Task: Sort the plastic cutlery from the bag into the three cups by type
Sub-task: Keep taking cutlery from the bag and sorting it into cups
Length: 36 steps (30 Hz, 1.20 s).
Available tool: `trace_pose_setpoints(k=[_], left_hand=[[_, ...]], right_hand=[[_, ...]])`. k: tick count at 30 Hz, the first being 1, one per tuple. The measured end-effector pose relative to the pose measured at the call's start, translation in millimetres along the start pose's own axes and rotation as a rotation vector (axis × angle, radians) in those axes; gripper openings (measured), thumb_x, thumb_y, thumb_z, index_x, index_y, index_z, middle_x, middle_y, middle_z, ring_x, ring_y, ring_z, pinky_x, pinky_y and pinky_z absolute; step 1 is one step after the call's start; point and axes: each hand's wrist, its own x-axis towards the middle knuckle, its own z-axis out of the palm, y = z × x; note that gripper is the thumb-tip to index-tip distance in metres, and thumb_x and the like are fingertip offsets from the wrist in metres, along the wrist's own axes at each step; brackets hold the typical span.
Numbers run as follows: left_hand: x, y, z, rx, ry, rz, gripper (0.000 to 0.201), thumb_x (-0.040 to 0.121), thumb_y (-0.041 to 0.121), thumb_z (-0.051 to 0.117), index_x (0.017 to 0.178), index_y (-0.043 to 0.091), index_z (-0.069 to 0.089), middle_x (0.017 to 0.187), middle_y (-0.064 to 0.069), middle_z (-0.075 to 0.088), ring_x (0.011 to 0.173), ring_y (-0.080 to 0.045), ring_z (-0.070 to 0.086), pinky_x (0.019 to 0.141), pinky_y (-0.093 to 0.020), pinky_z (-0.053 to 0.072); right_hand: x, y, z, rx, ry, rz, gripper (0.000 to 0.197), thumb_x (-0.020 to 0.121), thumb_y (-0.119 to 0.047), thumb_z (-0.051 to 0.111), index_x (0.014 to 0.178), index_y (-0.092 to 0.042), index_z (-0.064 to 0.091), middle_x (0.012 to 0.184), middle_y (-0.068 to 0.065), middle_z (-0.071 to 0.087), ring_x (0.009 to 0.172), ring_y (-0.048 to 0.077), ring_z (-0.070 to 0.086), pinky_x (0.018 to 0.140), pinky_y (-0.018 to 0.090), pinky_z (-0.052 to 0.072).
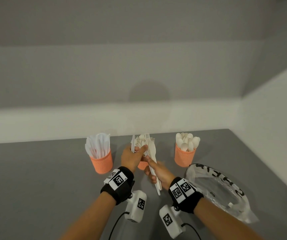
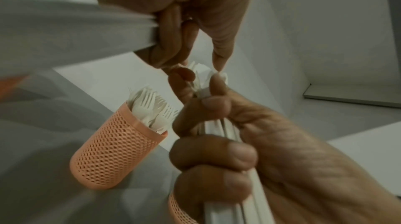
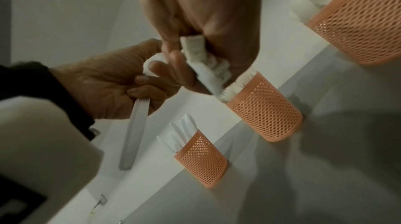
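Three orange mesh cups stand in a row: the knife cup (image 1: 101, 162) on the left, the fork cup (image 1: 142, 165) mostly hidden behind my hands, and the spoon cup (image 1: 184, 156) on the right. My right hand (image 1: 150, 168) grips a bundle of white cutlery (image 1: 152, 153) by the handles in front of the fork cup (image 2: 117, 152). Fork heads show at the bundle's top. My left hand (image 1: 139, 149) holds a white knife (image 1: 132, 142) upright, its thumb reaching across to the bundle (image 3: 206, 69). The knife's handle (image 3: 136, 124) hangs below that fist.
A clear plastic bag (image 1: 217, 189) with black print lies flat on the grey table (image 1: 43, 179) to my right, in front of the spoon cup (image 3: 358, 21). A white wall runs close behind the cups. The knife cup (image 3: 201, 159) is packed with knives.
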Motion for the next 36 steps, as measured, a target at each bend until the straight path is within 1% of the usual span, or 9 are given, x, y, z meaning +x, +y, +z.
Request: trace_pose_setpoints(k=[2, 7, 12, 15, 20, 24, 28, 33, 36], left_hand=[[-1.9, 1.1, 1.5, 0.037, -0.038, -0.019, 0.031, 0.084, 0.032, 0.065, 0.062, 0.01, 0.06, 0.064, -0.006, 0.063, 0.05, -0.012, 0.056, 0.042, -0.018, 0.034], [-3.3, 3.5, 0.3, 0.116, -0.091, 0.012, 0.037, 0.086, 0.022, 0.063, 0.051, 0.014, 0.052, 0.057, -0.004, 0.057, 0.033, -0.002, 0.044, 0.045, -0.022, 0.032], [-3.1, 3.5, -3.7, 0.128, -0.174, 0.016, 0.028, 0.085, 0.015, 0.063, 0.058, 0.013, 0.059, 0.063, -0.004, 0.061, 0.028, 0.002, 0.043, 0.035, -0.009, 0.031], [-1.6, 1.2, -3.3, 0.114, -0.137, 0.004, 0.027, 0.084, 0.008, 0.06, 0.058, 0.012, 0.058, 0.06, -0.003, 0.061, 0.029, 0.0, 0.044, 0.033, -0.01, 0.032], [-4.5, -7.4, 2.0, 0.134, -0.114, 0.033, 0.034, 0.083, 0.003, 0.055, 0.051, 0.013, 0.055, 0.052, -0.002, 0.057, 0.037, -0.002, 0.048, 0.053, -0.02, 0.042], [-10.6, -12.4, 7.7, 0.058, -0.157, -0.007, 0.035, 0.088, 0.011, 0.056, 0.054, 0.012, 0.049, 0.038, 0.002, 0.048, 0.027, -0.001, 0.04, 0.034, -0.01, 0.03], [-13.0, -18.8, 9.5, 0.057, -0.149, -0.056, 0.031, 0.09, 0.02, 0.056, 0.06, 0.012, 0.053, 0.049, -0.003, 0.049, 0.027, -0.002, 0.041, 0.032, -0.013, 0.029], [-10.0, -19.7, 0.1, 0.082, -0.148, -0.075, 0.032, 0.095, 0.015, 0.043, 0.066, 0.011, 0.053, 0.052, -0.003, 0.05, 0.042, -0.009, 0.044, 0.036, -0.015, 0.031], [-5.5, -21.0, -7.2, 0.021, -0.052, -0.092, 0.027, 0.097, 0.014, 0.039, 0.075, 0.008, 0.053, 0.063, -0.004, 0.053, 0.051, -0.012, 0.045, 0.042, -0.019, 0.033]], right_hand=[[1.4, 2.3, 0.2, -0.054, 0.022, -0.025, 0.032, 0.096, -0.044, 0.04, 0.113, -0.024, 0.058, 0.057, -0.001, 0.051, 0.033, 0.004, 0.032, 0.034, 0.016, 0.027], [-0.9, 1.4, -1.4, -0.156, 0.062, -0.031, 0.025, 0.097, -0.043, 0.039, 0.095, -0.025, 0.058, 0.061, 0.001, 0.056, 0.035, 0.005, 0.033, 0.038, 0.017, 0.03], [-3.0, -1.8, -2.7, -0.021, 0.003, -0.012, 0.021, 0.099, -0.032, 0.039, 0.101, -0.018, 0.056, 0.058, 0.003, 0.062, 0.033, 0.006, 0.039, 0.035, 0.016, 0.032], [-1.0, -2.1, -1.8, 0.106, 0.021, 0.0, 0.024, 0.1, -0.027, 0.039, 0.095, -0.013, 0.058, 0.058, 0.005, 0.064, 0.035, 0.008, 0.043, 0.036, 0.018, 0.035], [5.2, -0.7, -2.5, 0.133, 0.148, -0.033, 0.033, 0.1, -0.024, 0.039, 0.083, -0.005, 0.061, 0.056, 0.004, 0.063, 0.037, 0.01, 0.045, 0.037, 0.019, 0.037], [6.9, 0.7, 2.2, 0.053, 0.207, -0.087, 0.029, 0.099, -0.025, 0.043, 0.087, -0.003, 0.06, 0.057, 0.007, 0.056, 0.036, 0.008, 0.043, 0.037, 0.019, 0.036], [7.5, 3.0, 4.9, -0.001, 0.213, -0.088, 0.027, 0.099, -0.024, 0.043, 0.102, -0.004, 0.061, 0.059, 0.008, 0.052, 0.035, 0.007, 0.043, 0.037, 0.018, 0.035], [4.0, 4.6, 5.4, -0.087, 0.135, -0.081, 0.032, 0.1, -0.027, 0.039, 0.087, -0.009, 0.061, 0.065, 0.008, 0.06, 0.041, 0.008, 0.05, 0.043, 0.019, 0.042], [2.0, -0.3, 6.2, -0.018, 0.092, -0.043, 0.029, 0.098, -0.031, 0.042, 0.092, -0.012, 0.063, 0.071, 0.01, 0.065, 0.048, 0.014, 0.057, 0.044, 0.022, 0.047]])
